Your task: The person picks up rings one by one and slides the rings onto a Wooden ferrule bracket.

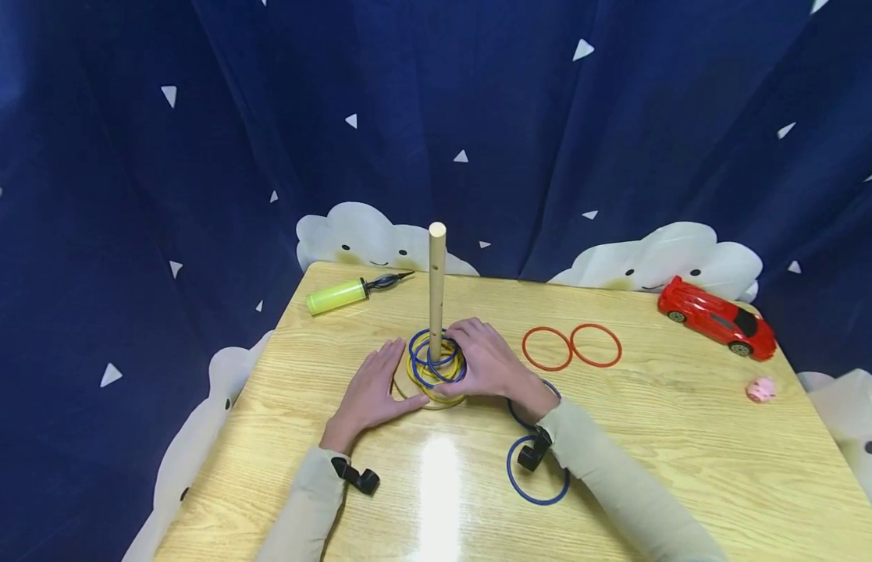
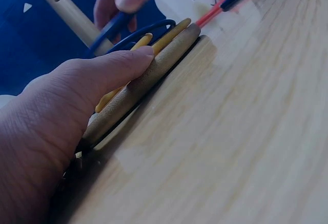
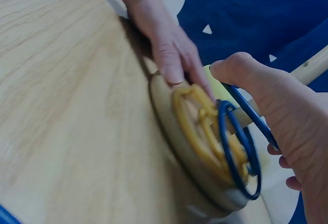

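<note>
Ring stacking was partway done: several blue rings (image 1: 436, 357) and yellow rings (image 1: 425, 377) already sat over the wooden peg (image 1: 436, 289) on its round base (image 1: 431, 398), near the middle of the desk (image 1: 688, 460). The left hand (image 1: 371, 390) lay flat, fingers straight and together, pressed against the base's left edge (steadying it, judging by the wrist view). The right hand (image 1: 486, 363) pinched a blue ring at the peg, thumb and fingers curled round it; whether it was going on or coming off could not be told. Left to handle: two red rings (image 1: 571, 346) lay flat toward the right-back part of the desk, and loose blue rings (image 1: 537, 468) lay under the right forearm near the front edge.
</note>
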Demonstrator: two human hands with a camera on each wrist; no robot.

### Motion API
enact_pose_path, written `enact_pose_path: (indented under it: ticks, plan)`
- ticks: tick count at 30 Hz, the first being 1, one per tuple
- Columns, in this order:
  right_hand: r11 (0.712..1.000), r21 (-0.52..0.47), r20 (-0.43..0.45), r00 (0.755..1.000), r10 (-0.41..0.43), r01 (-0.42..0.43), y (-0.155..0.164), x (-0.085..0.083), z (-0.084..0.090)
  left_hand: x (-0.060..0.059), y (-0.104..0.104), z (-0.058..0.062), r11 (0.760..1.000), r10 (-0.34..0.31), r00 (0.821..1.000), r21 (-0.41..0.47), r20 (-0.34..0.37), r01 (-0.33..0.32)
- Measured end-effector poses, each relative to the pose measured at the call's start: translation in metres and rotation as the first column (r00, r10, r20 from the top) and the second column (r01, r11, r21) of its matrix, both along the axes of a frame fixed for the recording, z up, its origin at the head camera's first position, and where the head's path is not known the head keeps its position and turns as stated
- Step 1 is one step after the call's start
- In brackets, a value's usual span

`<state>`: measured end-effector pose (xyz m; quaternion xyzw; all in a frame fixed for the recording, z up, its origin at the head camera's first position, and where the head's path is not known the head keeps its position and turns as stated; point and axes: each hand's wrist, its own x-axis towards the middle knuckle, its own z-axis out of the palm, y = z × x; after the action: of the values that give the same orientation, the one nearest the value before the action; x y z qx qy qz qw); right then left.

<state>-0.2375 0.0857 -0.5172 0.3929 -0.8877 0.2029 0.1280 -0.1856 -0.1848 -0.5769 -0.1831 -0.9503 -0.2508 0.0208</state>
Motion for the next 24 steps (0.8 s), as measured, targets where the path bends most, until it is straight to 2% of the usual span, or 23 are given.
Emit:
enact_pose_path:
  ticks: [5, 10, 16, 20, 24]
  plan:
    - [1.0, -0.004, 0.048, 0.999, 0.011, -0.011, 0.006, 0.01, -0.007, -0.001, 0.001, 0.0, 1.0, -0.006, 1.0, -0.012, -0.009, 0.006]
    - [0.996, -0.085, 0.091, 0.996, -0.007, 0.015, 0.024, 0.03, -0.006, -0.001, 0.002, 0.002, 1.0, -0.023, 0.999, -0.011, -0.033, 0.022]
    - [0.976, -0.157, 0.128, 0.983, -0.13, 0.149, 0.07, 0.061, -0.012, 0.0, 0.001, 0.003, 1.0, -0.024, 0.999, -0.016, -0.031, 0.023]
    - [0.954, -0.174, 0.173, 0.962, -0.213, 0.243, 0.105, 0.078, -0.024, 0.0, 0.0, 0.003, 0.999, -0.028, 0.999, -0.019, -0.025, 0.028]
    - [0.93, -0.175, 0.222, 0.933, -0.283, 0.324, 0.131, 0.087, -0.038, 0.0, -0.001, 0.003, 0.999, -0.033, 0.999, -0.021, -0.013, 0.032]
